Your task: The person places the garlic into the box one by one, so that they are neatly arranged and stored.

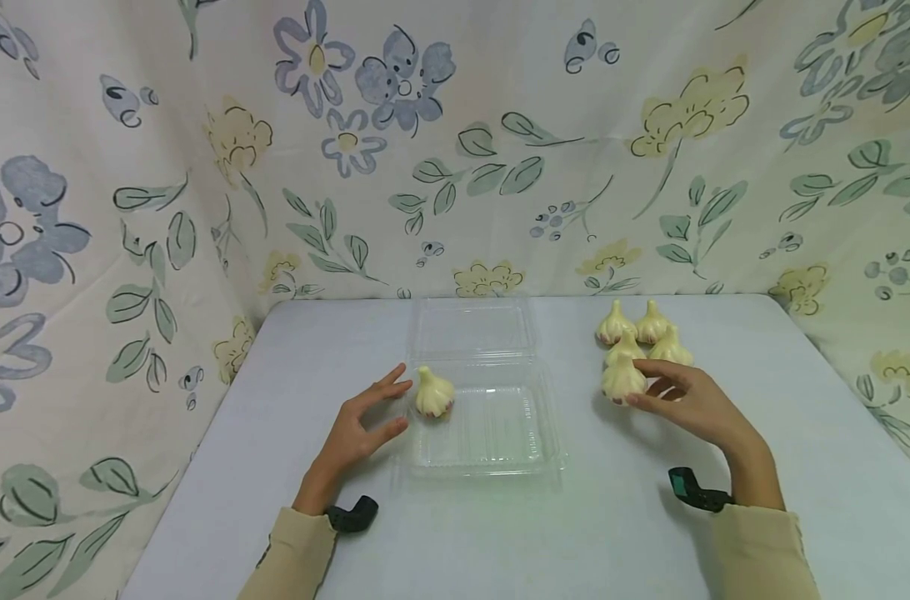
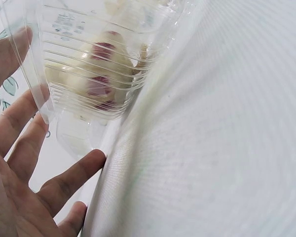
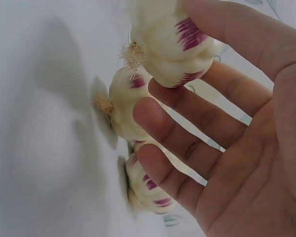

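Observation:
My right hand pinches a garlic bulb between thumb and fingers, raised off the table in the right wrist view, with its root tuft and purple streaks showing. Just behind it several more garlic bulbs stand grouped on the table. My left hand rests at the left side of a clear plastic clamshell box, fingers spread and straight, fingertips right at its wall. Inside the box, at its left rear, sits one garlic bulb, also seen through the ribbed wall in the left wrist view.
The box's clear lid lies folded back behind the base. A white table carries everything, and a floral curtain rises behind and along both sides. Each wrist wears a dark camera mount.

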